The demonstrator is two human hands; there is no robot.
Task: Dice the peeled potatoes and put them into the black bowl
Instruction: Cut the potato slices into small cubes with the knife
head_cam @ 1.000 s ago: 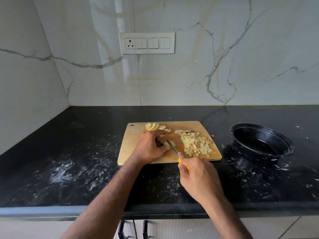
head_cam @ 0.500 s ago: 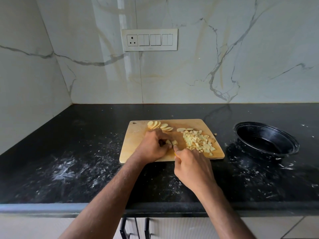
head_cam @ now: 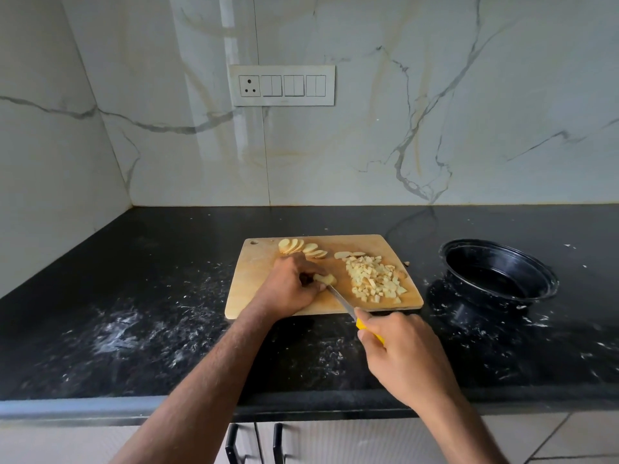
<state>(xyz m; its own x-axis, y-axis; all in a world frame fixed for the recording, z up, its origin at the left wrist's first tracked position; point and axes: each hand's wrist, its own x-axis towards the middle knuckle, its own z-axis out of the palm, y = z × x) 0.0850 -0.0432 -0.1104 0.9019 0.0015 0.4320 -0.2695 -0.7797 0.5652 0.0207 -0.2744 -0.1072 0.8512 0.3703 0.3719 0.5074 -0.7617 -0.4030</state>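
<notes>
A wooden cutting board [head_cam: 254, 279] lies on the black counter. On its right part is a pile of diced potato [head_cam: 375, 277]. Round potato slices [head_cam: 301, 247] are fanned along the far edge. My left hand [head_cam: 289, 288] pins a small stack of potato pieces [head_cam: 326, 279] at the board's middle. My right hand [head_cam: 398, 353] grips a yellow-handled knife [head_cam: 341, 301] in front of the board, and the blade tip reaches the held pieces. The black bowl [head_cam: 495, 272] stands to the right of the board with nothing visible inside.
The counter [head_cam: 134, 313] is speckled with white residue. Marble walls close the back and left, with a switch panel [head_cam: 283, 85] above. One stray potato bit [head_cam: 407, 263] lies just off the board's right edge. Cabinet handles [head_cam: 254, 443] show below the counter's front edge.
My right hand has drawn back toward me from the board, so the knife blade now shows. My left hand stays on the potato pieces. The view has shifted slightly.
</notes>
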